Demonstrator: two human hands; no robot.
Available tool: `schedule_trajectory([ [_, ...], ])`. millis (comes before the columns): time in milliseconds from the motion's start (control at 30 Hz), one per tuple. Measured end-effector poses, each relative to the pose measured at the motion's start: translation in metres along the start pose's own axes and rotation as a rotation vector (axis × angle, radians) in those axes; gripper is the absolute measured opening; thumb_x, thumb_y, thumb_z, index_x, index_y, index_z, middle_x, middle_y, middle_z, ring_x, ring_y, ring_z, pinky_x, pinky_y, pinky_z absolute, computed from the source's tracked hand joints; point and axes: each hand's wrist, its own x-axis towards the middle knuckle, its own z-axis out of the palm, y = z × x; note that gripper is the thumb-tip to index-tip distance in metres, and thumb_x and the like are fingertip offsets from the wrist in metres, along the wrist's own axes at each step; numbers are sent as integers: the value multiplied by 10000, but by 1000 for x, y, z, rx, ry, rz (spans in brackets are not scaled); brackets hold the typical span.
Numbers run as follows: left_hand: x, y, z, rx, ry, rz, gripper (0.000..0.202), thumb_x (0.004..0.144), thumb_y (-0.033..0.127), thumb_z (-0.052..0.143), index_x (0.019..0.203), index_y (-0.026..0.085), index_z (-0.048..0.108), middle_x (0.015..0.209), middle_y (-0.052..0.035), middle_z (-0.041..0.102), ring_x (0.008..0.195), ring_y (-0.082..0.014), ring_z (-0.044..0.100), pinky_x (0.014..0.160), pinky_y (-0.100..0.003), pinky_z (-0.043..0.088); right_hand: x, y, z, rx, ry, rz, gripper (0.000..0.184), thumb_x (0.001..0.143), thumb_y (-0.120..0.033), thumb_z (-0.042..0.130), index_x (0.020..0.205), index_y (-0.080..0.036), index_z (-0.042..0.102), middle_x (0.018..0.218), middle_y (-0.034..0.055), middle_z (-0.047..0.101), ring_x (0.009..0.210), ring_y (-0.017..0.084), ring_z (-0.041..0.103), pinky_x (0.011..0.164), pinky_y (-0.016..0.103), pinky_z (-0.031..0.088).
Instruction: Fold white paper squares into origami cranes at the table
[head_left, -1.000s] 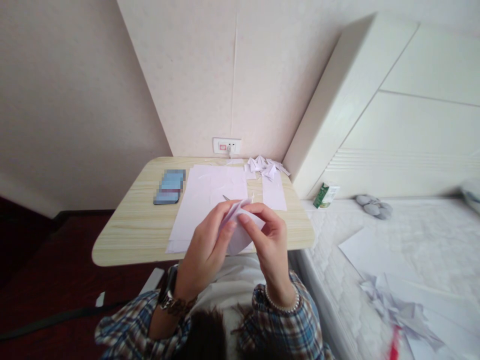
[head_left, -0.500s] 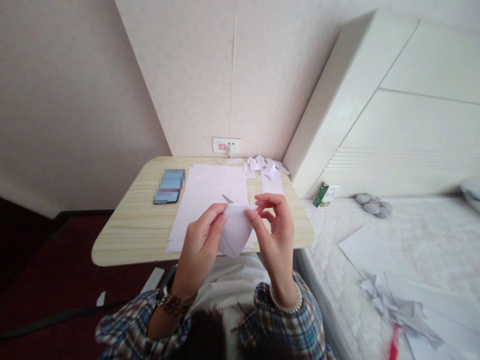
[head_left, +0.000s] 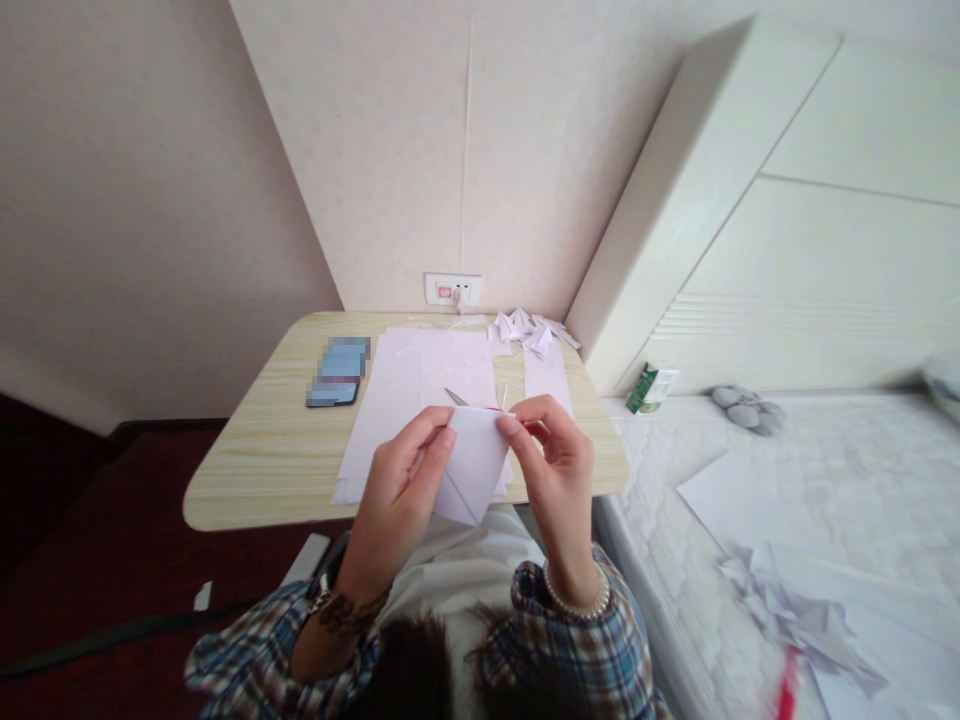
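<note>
A folded piece of white paper [head_left: 474, 460] is held up between my two hands, above the near edge of the table. The thumb and fingers of my left hand [head_left: 401, 475] pinch its left edge. On the other side, my right hand [head_left: 553, 465] pinches the top right corner between thumb and forefinger. Just beyond the paper, the pointed metal tip of a tool, perhaps scissors [head_left: 454, 397], shows; the rest is hidden. Under it lie large white paper sheets [head_left: 420, 365].
A phone [head_left: 339, 372] lies at the left of the wooden table [head_left: 255, 450]. Folded paper pieces [head_left: 525, 328] are piled at the back right. To the right, a mattress [head_left: 675, 480] bears a green-and-white box [head_left: 651, 388], paper sheets and more folded paper [head_left: 817, 630].
My right thumb and forefinger have closed on the paper's top right corner, where the fingers were more spread before. The paper has shifted and turned slightly.
</note>
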Motion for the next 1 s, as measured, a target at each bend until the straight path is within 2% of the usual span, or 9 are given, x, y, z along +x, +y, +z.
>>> schedule_trajectory([
  [200,0,-2,0,12,54,-17,272,931,348,472,908,184,687,745,-9,629,654,-143,531,567,-209,418,0,-2,0,-29,-12,-45,163,852,-263,652,707,-203,608,698,-14,572,687,138,523,629,278,405],
  [600,-1,0,-1,62,98,1,270,921,313,476,808,174,678,620,16,560,579,-134,487,521,-220,376,-1,-3,0,-18,-24,-39,184,843,-259,660,676,-204,608,670,-18,572,662,139,513,626,286,396],
  [733,0,3,-2,117,87,27,268,922,295,452,824,176,671,613,19,561,565,-135,486,517,-226,366,-1,-2,0,-20,-31,-34,169,844,-266,660,692,-205,616,684,-15,580,671,140,524,628,283,409],
  [900,1,4,-5,222,50,74,262,913,276,448,802,183,667,605,28,580,514,-129,469,518,-234,361,1,-4,-2,-3,-120,-21,77,858,-248,641,788,-215,647,800,11,630,780,157,573,667,281,455],
  [1000,2,5,-5,257,13,101,269,913,260,446,788,177,669,605,29,587,512,-126,480,526,-231,365,1,-6,-2,-20,-148,-48,84,859,-226,638,777,-213,645,784,4,627,771,149,567,681,279,447],
])
